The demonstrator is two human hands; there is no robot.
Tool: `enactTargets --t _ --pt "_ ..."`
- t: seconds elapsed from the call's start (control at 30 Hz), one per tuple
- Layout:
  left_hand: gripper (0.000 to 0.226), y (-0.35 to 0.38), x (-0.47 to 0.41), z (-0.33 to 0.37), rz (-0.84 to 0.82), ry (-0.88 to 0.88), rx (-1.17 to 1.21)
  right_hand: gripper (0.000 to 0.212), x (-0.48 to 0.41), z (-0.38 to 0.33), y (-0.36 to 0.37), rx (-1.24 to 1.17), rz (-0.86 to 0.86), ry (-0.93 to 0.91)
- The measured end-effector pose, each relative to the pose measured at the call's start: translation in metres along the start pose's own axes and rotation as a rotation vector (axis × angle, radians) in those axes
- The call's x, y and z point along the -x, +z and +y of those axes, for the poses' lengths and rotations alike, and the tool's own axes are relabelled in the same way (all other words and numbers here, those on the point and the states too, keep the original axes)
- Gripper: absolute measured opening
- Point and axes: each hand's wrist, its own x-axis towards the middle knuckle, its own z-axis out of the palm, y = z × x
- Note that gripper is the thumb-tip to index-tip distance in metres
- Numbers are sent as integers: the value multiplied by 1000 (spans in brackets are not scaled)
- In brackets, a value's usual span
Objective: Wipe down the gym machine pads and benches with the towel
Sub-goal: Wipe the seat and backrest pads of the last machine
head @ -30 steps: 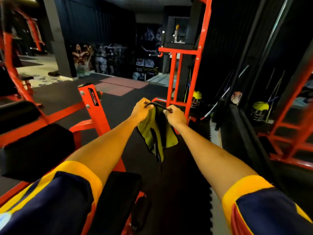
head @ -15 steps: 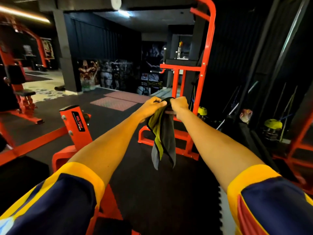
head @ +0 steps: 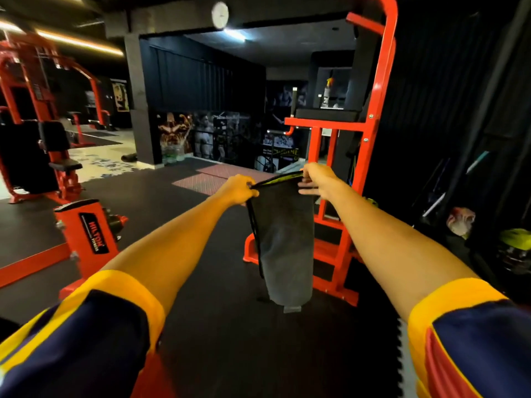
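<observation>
While both arms stretch forward, left hand point(head: 238, 191) grips the towel point(head: 283, 239) by its top left corner, fingers curled tight. Right hand point(head: 316, 181) pinches the top right corner, other fingers spread loose. Towel hangs flat between the hands in mid-air, grey side facing, yellow-green at the hem, above black floor mat point(head: 230, 340), in front of red tower frame point(head: 370, 124). Red machine post point(head: 89, 231) lower left.

The dark grey cloth towel point(head: 283, 239) hides part of the foot of the red steel tower frame point(head: 370, 139). The tiny object point(head: 326, 94) on its black pad point(head: 327, 114) is too small to identify. The bottom edge cuts off the navy-and-yellow left sleeve point(head: 86, 340) and right sleeve point(head: 474, 349).
</observation>
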Motion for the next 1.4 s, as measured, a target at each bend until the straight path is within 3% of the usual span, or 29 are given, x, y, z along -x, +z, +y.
enactTargets --t 0.13,0.2,0.3,0.4,0.53,0.67,0.77,0.83,0.93,1.07,1.17,1.23,1.33,1.4 --pt "26 -5 -57 5 26 -90 197 14 -67 -7 -16 348 -32 -143" --pt "27 -8 -78 9 116 -115 419 23 -91 -15 -15 420 -24 -253" --pt "23 2 -101 2 234 -173 764 19 -134 -18 -7 285 8 -327" --pt "33 22 -126 -11 161 -231 714 15 -180 -21 5 174 -28 -345" --pt "29 25 -166 -31 255 -256 816 23 -216 -2 22 37 -171 -255" --pt "20 4 -227 -50 327 -259 889 47 -272 37 52 217 -518 -36" --pt "24 -15 -267 -70 386 -324 983 31 -318 29 80 145 -589 -69" --pt "34 -18 -284 -87 271 -455 1056 25 -346 6 99 57 -581 -76" --pt "44 -17 -305 -122 61 -576 983 33 -394 -22 126 63 -564 -47" --pt "33 -25 -346 -162 285 -537 1150 43 -458 -26 160 56 -636 45" --pt "31 -37 -378 -187 437 -403 1351 36 -495 -20 187 58 -805 109" --pt "36 -40 -396 -205 427 -388 1311 36 -527 -14 213 79 -850 67" --pt "34 -38 -423 -243 282 -454 1049 50 -572 -9 251 -7 -843 -19" --pt "51 -39 -446 -271 254 -531 889 49 -604 -12 273 2 -829 -77"
